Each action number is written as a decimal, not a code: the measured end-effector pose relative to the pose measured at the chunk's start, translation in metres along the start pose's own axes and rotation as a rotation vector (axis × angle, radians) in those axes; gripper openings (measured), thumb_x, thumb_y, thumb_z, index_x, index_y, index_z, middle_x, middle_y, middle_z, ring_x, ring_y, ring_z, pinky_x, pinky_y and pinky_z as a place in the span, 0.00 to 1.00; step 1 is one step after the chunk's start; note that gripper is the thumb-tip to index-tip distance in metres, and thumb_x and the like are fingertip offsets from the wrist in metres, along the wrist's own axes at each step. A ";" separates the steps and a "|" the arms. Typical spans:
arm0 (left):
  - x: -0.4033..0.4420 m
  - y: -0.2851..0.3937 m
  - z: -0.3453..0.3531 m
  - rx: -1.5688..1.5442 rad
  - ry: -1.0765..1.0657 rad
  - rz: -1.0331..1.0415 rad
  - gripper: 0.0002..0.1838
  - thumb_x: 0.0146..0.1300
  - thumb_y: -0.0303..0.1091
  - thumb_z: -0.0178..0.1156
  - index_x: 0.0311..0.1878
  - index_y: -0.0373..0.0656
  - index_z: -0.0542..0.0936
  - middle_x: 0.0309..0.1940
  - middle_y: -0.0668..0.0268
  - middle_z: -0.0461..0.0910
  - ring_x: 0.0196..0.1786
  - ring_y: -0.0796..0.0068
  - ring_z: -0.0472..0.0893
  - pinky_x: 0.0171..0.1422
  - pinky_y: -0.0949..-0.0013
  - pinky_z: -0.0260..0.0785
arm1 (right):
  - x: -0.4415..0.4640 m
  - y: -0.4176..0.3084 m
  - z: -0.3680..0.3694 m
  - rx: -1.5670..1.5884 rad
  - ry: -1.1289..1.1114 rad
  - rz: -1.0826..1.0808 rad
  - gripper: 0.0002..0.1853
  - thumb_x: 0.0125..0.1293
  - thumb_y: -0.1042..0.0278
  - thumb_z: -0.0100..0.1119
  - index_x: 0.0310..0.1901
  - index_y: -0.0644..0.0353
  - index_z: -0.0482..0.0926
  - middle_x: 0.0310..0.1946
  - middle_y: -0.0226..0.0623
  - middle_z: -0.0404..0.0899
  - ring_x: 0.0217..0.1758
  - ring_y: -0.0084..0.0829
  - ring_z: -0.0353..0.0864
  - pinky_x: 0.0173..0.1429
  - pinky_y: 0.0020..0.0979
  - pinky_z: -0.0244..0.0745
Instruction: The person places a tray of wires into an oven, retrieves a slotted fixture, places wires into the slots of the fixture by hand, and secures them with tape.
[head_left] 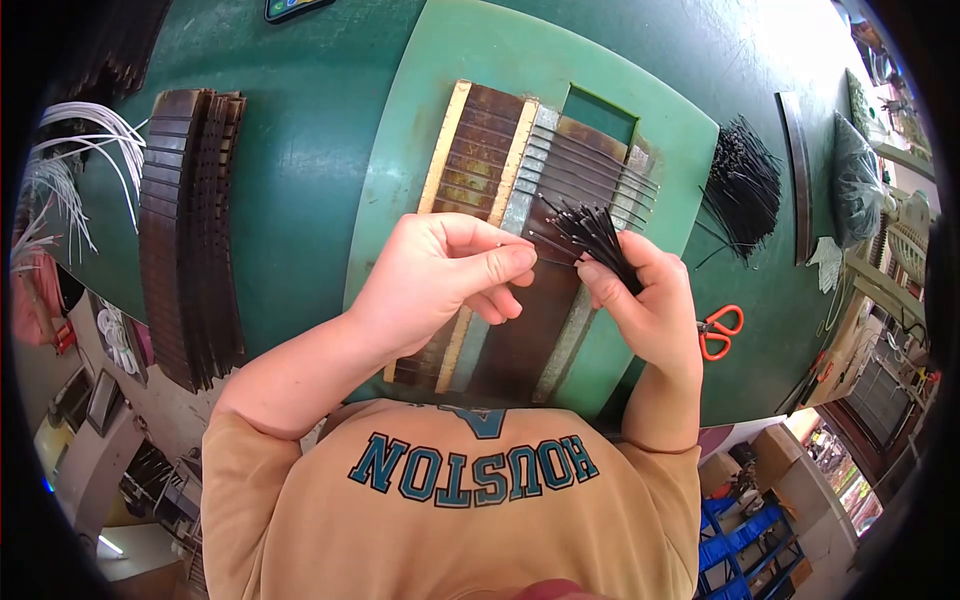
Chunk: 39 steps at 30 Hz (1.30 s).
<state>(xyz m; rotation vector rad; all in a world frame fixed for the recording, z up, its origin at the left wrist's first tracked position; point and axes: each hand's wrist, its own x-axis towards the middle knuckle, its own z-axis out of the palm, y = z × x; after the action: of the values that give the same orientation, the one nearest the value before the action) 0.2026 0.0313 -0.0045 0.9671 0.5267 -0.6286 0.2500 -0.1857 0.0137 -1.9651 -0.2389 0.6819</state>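
My left hand (pixel 440 275) is closed in a pinch over the middle of a jig, and a thin black wire (pixel 556 263) runs from its thumb and fingertip toward my other hand. A bundle of thin black wires (pixel 597 238) with pale tips is gripped in my right hand (pixel 645 295), its ends fanning out to the upper left. Both hands are above a brown jig plate (pixel 515 330) on a light green board (pixel 400 150). Several dark wires (pixel 585 160) lie parallel across the plate's upper part, over grey metal strips. Ruler-like yellowish strips (pixel 445 150) edge its left side.
A pile of black wires (pixel 745 190) lies on the dark green table (pixel 310 150) at right, near red-handled scissors (pixel 720 330). Stacked dark slotted strips (pixel 190 240) and white cables (pixel 95 135) are at left. A phone (pixel 293 8) rests at the top edge.
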 end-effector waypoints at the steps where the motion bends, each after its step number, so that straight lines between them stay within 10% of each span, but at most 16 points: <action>1: 0.000 0.000 0.001 -0.001 0.012 -0.002 0.13 0.66 0.35 0.62 0.43 0.33 0.82 0.33 0.57 0.84 0.26 0.74 0.84 0.27 0.75 0.77 | 0.000 0.000 0.000 -0.039 -0.011 -0.031 0.05 0.61 0.76 0.63 0.37 0.67 0.78 0.19 0.32 0.75 0.22 0.19 0.71 0.27 0.24 0.66; 20: 0.000 -0.001 0.003 -0.102 0.015 0.028 0.09 0.65 0.31 0.62 0.41 0.33 0.80 0.34 0.55 0.84 0.22 0.75 0.82 0.23 0.75 0.76 | -0.004 0.005 0.004 -0.022 -0.058 -0.085 0.07 0.64 0.73 0.62 0.39 0.68 0.80 0.23 0.27 0.77 0.22 0.15 0.69 0.26 0.20 0.64; 27: -0.003 0.004 0.002 -0.004 -0.007 0.038 0.08 0.65 0.30 0.62 0.38 0.34 0.81 0.31 0.56 0.84 0.21 0.77 0.81 0.20 0.77 0.73 | -0.006 0.009 0.003 0.587 -0.047 0.194 0.06 0.64 0.74 0.62 0.39 0.66 0.80 0.27 0.28 0.79 0.22 0.13 0.66 0.26 0.18 0.60; 35: -0.001 0.008 -0.006 0.108 -0.007 0.082 0.06 0.63 0.28 0.63 0.36 0.35 0.82 0.26 0.62 0.82 0.16 0.84 0.73 0.17 0.81 0.63 | 0.000 0.004 0.001 0.350 -0.005 0.133 0.08 0.64 0.69 0.65 0.37 0.66 0.81 0.24 0.21 0.75 0.27 0.12 0.67 0.30 0.19 0.62; 39: 0.001 0.008 -0.005 0.136 -0.061 0.133 0.04 0.63 0.27 0.64 0.35 0.36 0.82 0.23 0.66 0.80 0.16 0.86 0.71 0.18 0.82 0.60 | 0.001 0.005 -0.003 0.480 -0.147 0.254 0.08 0.63 0.70 0.65 0.38 0.66 0.81 0.29 0.32 0.82 0.24 0.14 0.69 0.28 0.18 0.63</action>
<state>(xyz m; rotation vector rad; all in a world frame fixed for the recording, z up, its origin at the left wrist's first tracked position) 0.2078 0.0391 -0.0027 1.0983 0.3659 -0.5778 0.2521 -0.1895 0.0100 -1.4977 0.0858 0.9524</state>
